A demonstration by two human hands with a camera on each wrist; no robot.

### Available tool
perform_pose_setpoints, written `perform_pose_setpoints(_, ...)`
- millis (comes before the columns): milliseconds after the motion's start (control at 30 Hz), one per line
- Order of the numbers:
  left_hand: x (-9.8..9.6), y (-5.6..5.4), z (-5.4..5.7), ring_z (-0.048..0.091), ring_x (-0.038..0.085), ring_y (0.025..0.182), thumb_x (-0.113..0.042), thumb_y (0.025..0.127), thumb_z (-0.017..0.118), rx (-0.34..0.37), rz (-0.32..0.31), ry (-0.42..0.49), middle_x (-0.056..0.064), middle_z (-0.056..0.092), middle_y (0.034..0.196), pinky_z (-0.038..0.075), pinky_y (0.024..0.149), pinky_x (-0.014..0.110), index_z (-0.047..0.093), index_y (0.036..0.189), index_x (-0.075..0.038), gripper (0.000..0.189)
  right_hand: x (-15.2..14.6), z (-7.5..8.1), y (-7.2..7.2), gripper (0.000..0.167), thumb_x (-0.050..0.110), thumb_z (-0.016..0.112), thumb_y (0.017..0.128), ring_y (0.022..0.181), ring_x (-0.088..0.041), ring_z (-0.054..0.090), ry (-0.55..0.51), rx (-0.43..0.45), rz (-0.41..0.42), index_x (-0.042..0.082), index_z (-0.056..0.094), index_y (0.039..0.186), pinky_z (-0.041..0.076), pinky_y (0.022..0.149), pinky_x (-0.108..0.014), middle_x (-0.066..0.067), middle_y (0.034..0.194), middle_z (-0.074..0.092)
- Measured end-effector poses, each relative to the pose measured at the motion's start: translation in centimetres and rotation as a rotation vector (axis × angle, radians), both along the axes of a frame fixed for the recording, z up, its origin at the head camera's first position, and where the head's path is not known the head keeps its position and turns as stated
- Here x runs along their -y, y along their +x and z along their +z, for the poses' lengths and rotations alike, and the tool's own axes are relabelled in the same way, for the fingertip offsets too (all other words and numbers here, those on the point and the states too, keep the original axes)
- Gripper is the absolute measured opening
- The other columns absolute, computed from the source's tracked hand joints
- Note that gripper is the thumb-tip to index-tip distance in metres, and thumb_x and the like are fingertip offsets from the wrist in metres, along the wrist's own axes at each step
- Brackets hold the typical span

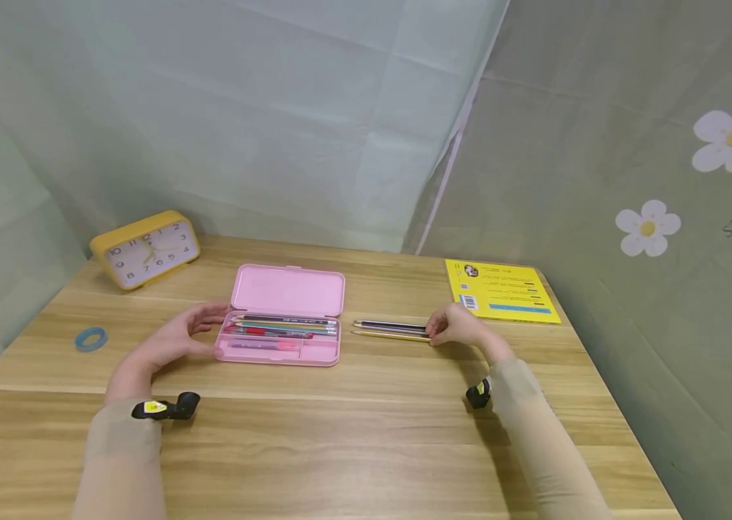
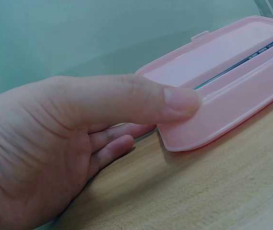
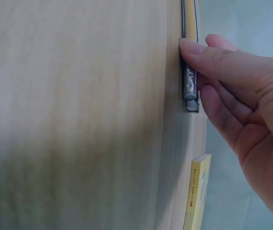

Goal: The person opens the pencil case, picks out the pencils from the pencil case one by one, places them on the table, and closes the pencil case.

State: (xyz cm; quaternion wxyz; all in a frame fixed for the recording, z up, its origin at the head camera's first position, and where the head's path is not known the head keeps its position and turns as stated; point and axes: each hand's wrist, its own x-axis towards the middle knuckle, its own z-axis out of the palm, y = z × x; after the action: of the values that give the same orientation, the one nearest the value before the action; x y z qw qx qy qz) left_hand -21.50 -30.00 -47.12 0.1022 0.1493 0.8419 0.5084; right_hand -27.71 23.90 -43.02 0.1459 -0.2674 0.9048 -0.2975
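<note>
A pink pencil case [image 1: 288,289] lies with its lid folded back, with several pencils and a red pen [image 1: 275,332] in its long compartment. A thin pen [image 1: 262,345] lies in a front compartment. My left hand [image 1: 177,336] is at the case's left end, thumb tip at the near corner and relaxed fingers toward the far corner. To the right of the case, my right hand [image 1: 460,325] pinches the ends of a few pencils [image 1: 388,328], dark and yellow, lying side by side. Their metal-capped ends [image 3: 190,91] show below the thumb in the right wrist view.
A yellow alarm clock [image 1: 148,249] stands at the back left, and a blue ring like a tape roll [image 1: 90,339] lies nearer on the left. A yellow book [image 1: 502,291] lies at the back right of the wooden table [image 1: 314,440]. Curtains [image 1: 314,130] hang behind.
</note>
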Motion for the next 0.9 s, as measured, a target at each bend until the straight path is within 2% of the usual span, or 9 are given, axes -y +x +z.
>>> perform_pose_setpoints(267,0.01,0.1,0.17,0.039,0.039,0.134,-0.021,0.078,0.082,0.012,0.003,-0.007,0.022,0.041,0.149,0.036,0.093,0.008,0.031,0.149,-0.002,0.089,0.04,-0.01,-0.06,0.014,-0.001,0.079,0.075,0.074,-0.008,0.065,0.001,-0.004,0.005,0.0,0.072,0.086,0.056,0.072,-0.022,-0.007,0.081,0.073)
perform_pose_setpoints(900,-0.02,0.22,0.4,0.039,0.039,0.134,-0.022,0.078,0.082,0.022,0.008,-0.019,0.021,0.041,0.15,0.037,0.094,0.012,0.031,0.15,-0.003,0.09,0.06,-0.19,-0.08,0.014,0.0,0.08,0.076,0.074,-0.008,0.064,-0.002,0.0,-0.008,0.001,0.071,0.087,0.055,0.071,-0.021,-0.005,0.081,0.072)
